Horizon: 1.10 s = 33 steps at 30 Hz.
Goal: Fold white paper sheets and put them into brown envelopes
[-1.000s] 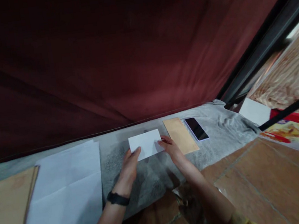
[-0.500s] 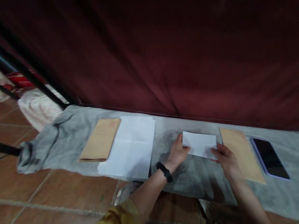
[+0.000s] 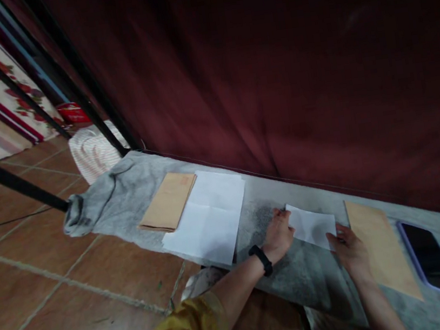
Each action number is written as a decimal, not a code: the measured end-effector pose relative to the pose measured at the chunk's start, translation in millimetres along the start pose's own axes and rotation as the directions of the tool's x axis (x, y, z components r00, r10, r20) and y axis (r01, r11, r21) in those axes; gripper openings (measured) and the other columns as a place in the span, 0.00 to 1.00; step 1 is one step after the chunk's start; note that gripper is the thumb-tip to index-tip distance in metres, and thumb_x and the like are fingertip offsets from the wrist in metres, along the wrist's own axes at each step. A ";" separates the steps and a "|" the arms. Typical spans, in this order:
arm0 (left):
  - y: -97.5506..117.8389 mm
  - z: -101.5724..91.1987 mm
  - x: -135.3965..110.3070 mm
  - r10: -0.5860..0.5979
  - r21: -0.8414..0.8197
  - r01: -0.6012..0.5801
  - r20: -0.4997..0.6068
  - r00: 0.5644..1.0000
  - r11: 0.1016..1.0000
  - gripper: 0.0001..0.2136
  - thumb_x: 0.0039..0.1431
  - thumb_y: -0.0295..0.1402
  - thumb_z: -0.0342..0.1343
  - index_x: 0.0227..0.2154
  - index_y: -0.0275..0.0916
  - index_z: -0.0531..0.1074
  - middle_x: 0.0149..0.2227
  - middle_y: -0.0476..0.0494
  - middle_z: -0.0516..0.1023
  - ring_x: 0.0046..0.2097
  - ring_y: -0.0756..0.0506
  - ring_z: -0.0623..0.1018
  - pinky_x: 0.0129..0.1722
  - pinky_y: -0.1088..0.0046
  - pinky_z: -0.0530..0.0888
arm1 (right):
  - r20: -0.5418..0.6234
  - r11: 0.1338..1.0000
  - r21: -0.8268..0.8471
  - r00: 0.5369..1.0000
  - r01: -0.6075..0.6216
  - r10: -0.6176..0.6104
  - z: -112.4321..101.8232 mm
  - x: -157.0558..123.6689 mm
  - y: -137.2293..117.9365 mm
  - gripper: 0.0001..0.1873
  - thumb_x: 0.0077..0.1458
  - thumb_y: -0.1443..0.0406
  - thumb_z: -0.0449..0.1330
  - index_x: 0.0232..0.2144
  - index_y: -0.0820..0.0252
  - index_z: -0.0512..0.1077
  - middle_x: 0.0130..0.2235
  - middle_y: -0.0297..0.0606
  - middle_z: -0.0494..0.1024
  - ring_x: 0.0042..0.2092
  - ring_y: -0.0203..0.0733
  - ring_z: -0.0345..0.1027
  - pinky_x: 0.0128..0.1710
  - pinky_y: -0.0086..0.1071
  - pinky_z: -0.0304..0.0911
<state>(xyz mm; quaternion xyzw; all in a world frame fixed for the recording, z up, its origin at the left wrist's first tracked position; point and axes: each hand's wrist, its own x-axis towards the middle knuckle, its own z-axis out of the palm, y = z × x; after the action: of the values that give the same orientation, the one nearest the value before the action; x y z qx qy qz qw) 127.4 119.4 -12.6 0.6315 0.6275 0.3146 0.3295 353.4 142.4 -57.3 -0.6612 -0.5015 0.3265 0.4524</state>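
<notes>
A folded white sheet of paper (image 3: 313,225) lies low over the grey cloth, held at both ends. My left hand (image 3: 279,234), with a black band on its wrist, pinches the paper's left end. At the right end, my right hand (image 3: 350,249) grips the edge between thumb and fingers. Just right of that hand lies a single brown envelope (image 3: 381,246). Over to the left, larger white sheets (image 3: 214,215) with fold creases rest flat, and a stack of brown envelopes (image 3: 169,200) partly covers them.
A phone in a purple case (image 3: 434,260) lies at the far right. The grey cloth (image 3: 124,184) covers a long narrow surface below a dark red curtain (image 3: 232,76). Black metal bars (image 3: 13,177) rise at the left, above the tiled floor (image 3: 80,310).
The view has shifted, so everything appears farther right, with more floor at left. Both hands still hold the folded paper, which now looks narrower.
</notes>
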 end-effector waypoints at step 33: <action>0.2 -3.6 -5.5 0.102 0.382 -0.096 0.004 0.995 0.919 0.15 0.61 0.24 0.57 0.50 0.36 0.74 0.52 0.36 0.75 0.47 0.42 0.79 0.51 0.64 0.76 | 0.310 0.605 -0.616 0.861 0.505 -0.403 35.7 -37.3 -40.8 0.26 0.71 0.60 0.47 0.65 0.65 0.64 0.69 0.50 0.62 0.70 0.51 0.53 0.66 0.46 0.56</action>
<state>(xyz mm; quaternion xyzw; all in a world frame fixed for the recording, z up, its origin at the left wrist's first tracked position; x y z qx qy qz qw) 124.5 114.0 -10.2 0.7119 0.6465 0.2078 0.1790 296.2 119.8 -33.8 -0.6052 -0.7666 0.0399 0.2111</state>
